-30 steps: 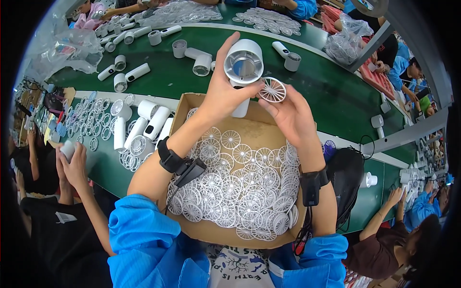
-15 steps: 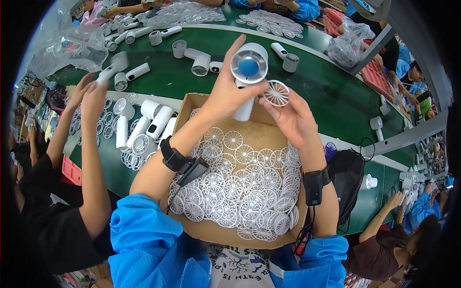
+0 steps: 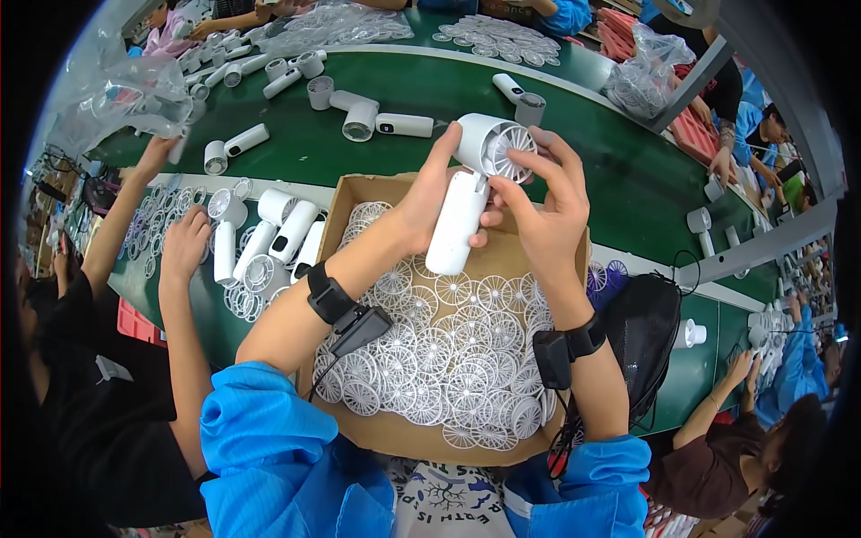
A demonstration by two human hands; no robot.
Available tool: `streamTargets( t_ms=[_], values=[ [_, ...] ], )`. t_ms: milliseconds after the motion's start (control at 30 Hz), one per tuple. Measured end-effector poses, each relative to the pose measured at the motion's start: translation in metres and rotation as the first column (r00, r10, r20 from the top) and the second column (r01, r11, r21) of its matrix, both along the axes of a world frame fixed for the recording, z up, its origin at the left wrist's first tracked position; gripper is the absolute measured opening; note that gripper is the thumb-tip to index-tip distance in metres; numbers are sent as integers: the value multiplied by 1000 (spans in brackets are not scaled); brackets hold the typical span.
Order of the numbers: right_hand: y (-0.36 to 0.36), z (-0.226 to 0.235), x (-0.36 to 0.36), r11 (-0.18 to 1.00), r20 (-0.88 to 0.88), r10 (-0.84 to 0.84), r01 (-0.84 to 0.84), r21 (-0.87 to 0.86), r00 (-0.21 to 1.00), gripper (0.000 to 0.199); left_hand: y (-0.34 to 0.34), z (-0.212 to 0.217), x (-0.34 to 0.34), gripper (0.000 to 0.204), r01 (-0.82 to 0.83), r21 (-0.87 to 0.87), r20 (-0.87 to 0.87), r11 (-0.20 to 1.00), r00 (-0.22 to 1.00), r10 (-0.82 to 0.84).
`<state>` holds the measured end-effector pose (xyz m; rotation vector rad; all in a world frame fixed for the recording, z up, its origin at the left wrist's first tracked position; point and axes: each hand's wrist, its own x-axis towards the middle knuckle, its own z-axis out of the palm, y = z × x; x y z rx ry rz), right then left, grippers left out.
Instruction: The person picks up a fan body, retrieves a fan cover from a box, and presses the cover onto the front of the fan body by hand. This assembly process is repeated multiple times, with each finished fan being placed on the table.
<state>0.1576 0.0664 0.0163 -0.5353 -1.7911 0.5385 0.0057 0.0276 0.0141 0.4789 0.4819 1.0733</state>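
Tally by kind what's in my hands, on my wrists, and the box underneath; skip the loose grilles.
white handheld fan: 1
black wristband: 2
cardboard box: 1
Total: 4

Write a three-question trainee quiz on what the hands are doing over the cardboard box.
1. True or false: the white handheld fan lies flat on the green table.
2. What fills the cardboard box under the hands? A) black cables B) round white grilles C) blue sleeves
3. Which hand has its fingers at the round fan head?

Key:
1. False: both hands hold it above the box.
2. B: round white grilles.
3. The right hand; the left hand grips the fan from its other side, thumb up by the head.
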Motion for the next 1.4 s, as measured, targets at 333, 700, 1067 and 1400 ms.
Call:
streamTargets(
  t_ms=[333,700,1067,1400],
  values=[
    [-5,3,0,997,45,-54,51,65,998,33,-5,2,5,80,-31,-5,-127,1000,991,30],
    [-6,4,-2,995,-5,-49,49,87,999,32,-3,-2,3,78,-31,15,-141,999,989,33],
    [-9,5,1,989,16,-25,22,148,1000,28,-6,-2,1,77,-13,67,-115,998,993,20],
    [-9,6,1,970,24,-48,41,241,999,32,-4,-1,-3,80,42,62,-85,997,996,-37]
  ],
)
